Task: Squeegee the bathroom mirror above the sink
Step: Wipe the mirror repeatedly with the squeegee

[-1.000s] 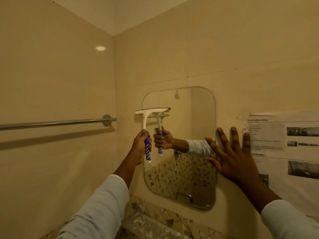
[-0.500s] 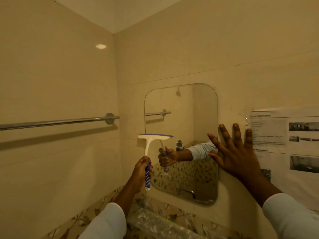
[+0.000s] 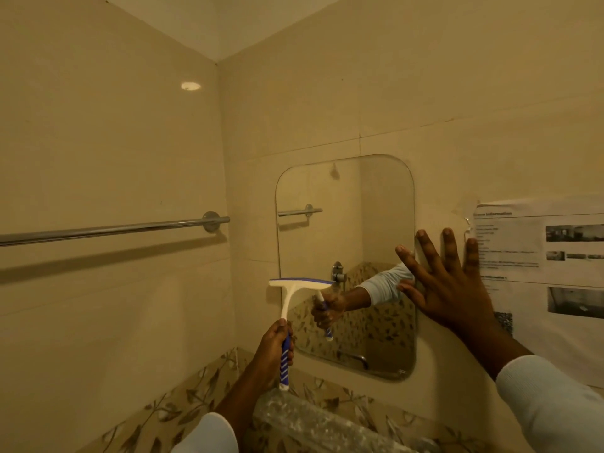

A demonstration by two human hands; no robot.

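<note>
A frameless mirror (image 3: 376,217) with rounded corners hangs on the beige tiled wall. My left hand (image 3: 273,349) grips the blue-and-white handle of a white squeegee (image 3: 295,286). Its blade lies level against the mirror's lower left part, overhanging the left edge. My right hand (image 3: 451,282) presses flat on the wall with fingers spread; the thumb and forefinger touch the mirror's right edge. The glass reflects my left hand, the squeegee and a tap.
A chrome towel rail (image 3: 108,228) runs along the left wall at mirror height. Printed paper sheets (image 3: 555,273) are stuck to the wall right of my right hand. A clear plastic-wrapped object (image 3: 313,423) lies below, near the leaf-patterned tile band (image 3: 183,410).
My left hand has drawn the squeegee down the mirror's left side, from near the top to the lower part. My right hand has stayed pressed at the mirror's right edge.
</note>
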